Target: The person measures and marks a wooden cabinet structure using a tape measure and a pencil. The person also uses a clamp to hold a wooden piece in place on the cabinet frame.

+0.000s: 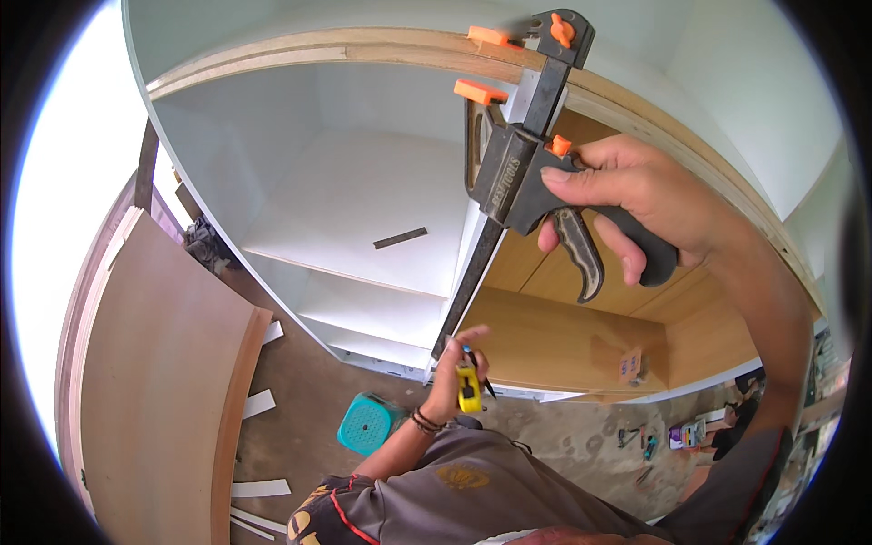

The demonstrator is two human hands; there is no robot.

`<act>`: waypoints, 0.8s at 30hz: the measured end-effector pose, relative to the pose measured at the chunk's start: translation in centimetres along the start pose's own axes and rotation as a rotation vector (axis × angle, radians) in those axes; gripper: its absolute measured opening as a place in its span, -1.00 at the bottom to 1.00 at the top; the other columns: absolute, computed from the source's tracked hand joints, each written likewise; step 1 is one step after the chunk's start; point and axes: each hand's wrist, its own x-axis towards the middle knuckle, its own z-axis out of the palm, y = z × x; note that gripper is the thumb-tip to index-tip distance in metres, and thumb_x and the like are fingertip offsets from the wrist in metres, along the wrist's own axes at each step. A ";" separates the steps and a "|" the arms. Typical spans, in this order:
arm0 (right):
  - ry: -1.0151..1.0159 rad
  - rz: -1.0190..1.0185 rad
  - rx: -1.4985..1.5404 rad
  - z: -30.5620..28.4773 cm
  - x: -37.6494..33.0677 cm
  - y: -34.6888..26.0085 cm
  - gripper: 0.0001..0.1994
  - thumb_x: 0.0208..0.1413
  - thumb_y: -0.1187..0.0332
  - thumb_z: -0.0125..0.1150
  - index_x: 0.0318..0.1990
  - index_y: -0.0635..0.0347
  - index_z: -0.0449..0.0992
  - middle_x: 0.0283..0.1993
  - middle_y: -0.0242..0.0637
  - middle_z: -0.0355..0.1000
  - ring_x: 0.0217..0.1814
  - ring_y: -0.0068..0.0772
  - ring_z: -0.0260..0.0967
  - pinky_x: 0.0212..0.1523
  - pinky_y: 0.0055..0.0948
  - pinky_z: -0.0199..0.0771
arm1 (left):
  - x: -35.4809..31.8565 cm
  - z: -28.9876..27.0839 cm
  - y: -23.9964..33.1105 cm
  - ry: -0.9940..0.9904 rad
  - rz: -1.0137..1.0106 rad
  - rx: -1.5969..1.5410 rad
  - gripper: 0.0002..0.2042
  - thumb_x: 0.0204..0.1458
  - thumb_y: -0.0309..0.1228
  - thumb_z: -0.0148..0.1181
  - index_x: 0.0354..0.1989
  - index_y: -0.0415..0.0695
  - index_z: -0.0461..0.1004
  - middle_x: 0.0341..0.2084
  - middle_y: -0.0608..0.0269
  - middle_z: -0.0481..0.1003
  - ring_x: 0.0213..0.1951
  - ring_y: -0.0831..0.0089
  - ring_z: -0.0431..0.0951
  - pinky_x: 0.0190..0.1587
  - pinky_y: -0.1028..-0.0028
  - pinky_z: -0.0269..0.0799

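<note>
My right hand (649, 195) grips the pistol handle of a black bar clamp (516, 177) with orange pads, its thumb on the body and its fingers around the grip beside the trigger. The clamp's two orange pads sit above and below the front wooden rail (409, 50) of a cabinet; whether they press on it I cannot tell. Lower down, my left hand (447, 377) is closed around a yellow tape measure (469, 389) and a dark, pen-like stick with a blue end. The clamp's long bar runs down close to my left fingers.
White shelves (363, 218) hold a short dark strip (400, 238). Wood-coloured compartments (563, 336) lie to the right. A curved wooden panel (154, 363) stands at left. On the floor are a teal stool (368, 424), white strips (261, 489) and scattered tools (649, 445).
</note>
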 end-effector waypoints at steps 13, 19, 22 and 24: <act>0.095 0.034 -0.065 2.0 1.7 -1.6 -0.53 0.33 0.12 0.11 -0.05 0.54 0.41 -0.26 0.02 0.55 -0.78 -0.48 0.30 -0.68 -0.37 0.37 | 4.7 -2.3 -0.6 -0.157 -0.006 -0.905 -0.58 0.42 0.04 -0.14 0.01 -0.02 0.51 -0.61 0.45 0.32 -0.55 0.50 0.30 -0.41 0.43 0.29; 0.121 0.089 -0.083 2.4 1.9 -1.9 -0.53 0.32 0.14 0.11 -0.05 0.58 0.39 -0.26 0.04 0.53 -0.74 -0.43 0.35 -0.65 -0.34 0.40 | 5.4 -1.9 -0.4 -0.158 -0.053 -0.923 -0.60 0.43 0.04 -0.15 -0.21 0.01 0.46 -0.60 0.48 0.33 -0.55 0.50 0.30 -0.40 0.44 0.29; 0.155 0.064 -0.048 3.4 2.3 -1.7 -0.55 0.33 0.13 0.10 -0.06 0.51 0.39 -0.26 -0.01 0.51 -0.69 -0.43 0.38 -0.63 -0.34 0.42 | 6.7 -3.3 -0.1 -0.142 -0.032 -0.876 -0.60 0.42 0.04 -0.14 -0.26 0.02 0.45 -0.60 0.48 0.33 -0.56 0.50 0.31 -0.40 0.44 0.29; 0.180 0.058 -0.034 3.8 2.4 -1.5 -0.57 0.34 0.12 0.09 -0.07 0.47 0.39 -0.27 -0.06 0.51 -0.66 -0.43 0.40 -0.62 -0.34 0.43 | 7.4 -4.3 0.0 -0.165 -0.010 -0.871 -0.60 0.41 0.05 -0.12 -0.28 0.02 0.45 -0.60 0.48 0.34 -0.56 0.50 0.32 -0.40 0.44 0.29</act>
